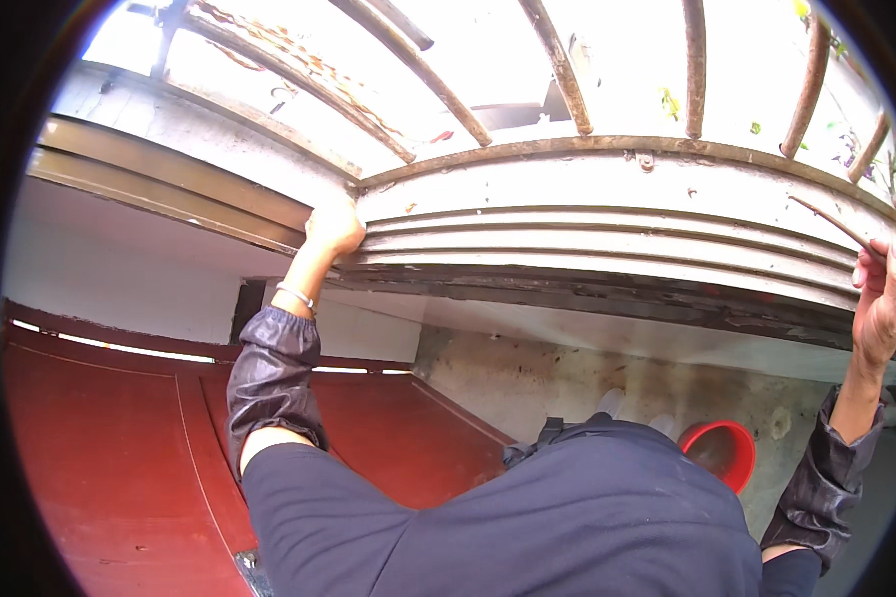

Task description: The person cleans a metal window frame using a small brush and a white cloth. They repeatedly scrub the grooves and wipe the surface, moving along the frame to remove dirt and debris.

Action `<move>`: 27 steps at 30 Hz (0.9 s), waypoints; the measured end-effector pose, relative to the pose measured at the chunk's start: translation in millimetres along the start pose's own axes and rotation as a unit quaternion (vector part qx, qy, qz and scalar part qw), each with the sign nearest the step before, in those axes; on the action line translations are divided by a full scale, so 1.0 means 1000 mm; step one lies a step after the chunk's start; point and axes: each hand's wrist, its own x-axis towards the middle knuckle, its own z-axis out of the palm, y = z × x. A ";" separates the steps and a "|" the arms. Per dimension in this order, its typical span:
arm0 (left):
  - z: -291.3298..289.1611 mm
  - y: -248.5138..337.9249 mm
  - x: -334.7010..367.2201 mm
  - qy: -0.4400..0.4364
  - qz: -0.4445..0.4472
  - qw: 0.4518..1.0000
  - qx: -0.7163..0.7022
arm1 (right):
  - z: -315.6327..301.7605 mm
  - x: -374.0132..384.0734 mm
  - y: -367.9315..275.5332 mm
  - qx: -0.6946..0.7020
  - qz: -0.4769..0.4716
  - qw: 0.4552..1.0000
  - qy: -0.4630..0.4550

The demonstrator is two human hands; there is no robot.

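My left hand [336, 227] is closed at the left end of the window sill, against the brown metal window frame [169, 179]. Its fingers are washed out by glare, so what they grip, if anything, cannot be made out. At the far right, my right hand [881, 308] is raised by the sill, its fingers pinching a thin brown stick [831, 221]. The stick points up and to the left over the pale sill [587, 184]. Grooved window tracks [567, 239] run along the sill between my two hands. Dark shiny sleeve covers are on both forearms.
Rusty bars [695, 70] stand beyond the sill, with bright glare and some leaves behind. Below, a red bucket [737, 468] stands on the stained concrete floor [528, 383] near my feet. Dark red door panels [100, 438] fill the lower left.
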 end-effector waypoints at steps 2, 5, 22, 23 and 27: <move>0.009 -0.001 0.025 -0.045 0.006 0.998 -0.038 | -0.006 -0.001 -0.004 -0.020 -0.005 1.000 -0.001; 0.018 -0.009 0.029 -0.060 0.036 0.996 -0.050 | 0.002 -0.004 -0.007 -0.015 0.004 1.000 -0.009; -0.079 0.151 -0.042 -0.194 -0.142 0.863 -0.445 | 0.049 -0.019 -0.036 -0.038 -0.030 0.998 -0.041; -0.087 0.159 -0.040 -0.233 -0.081 0.855 -0.457 | 0.047 -0.020 -0.037 -0.034 -0.030 0.998 -0.039; -0.104 0.191 -0.057 -0.231 0.125 0.860 -0.437 | 0.050 -0.021 -0.037 -0.021 -0.037 0.998 -0.055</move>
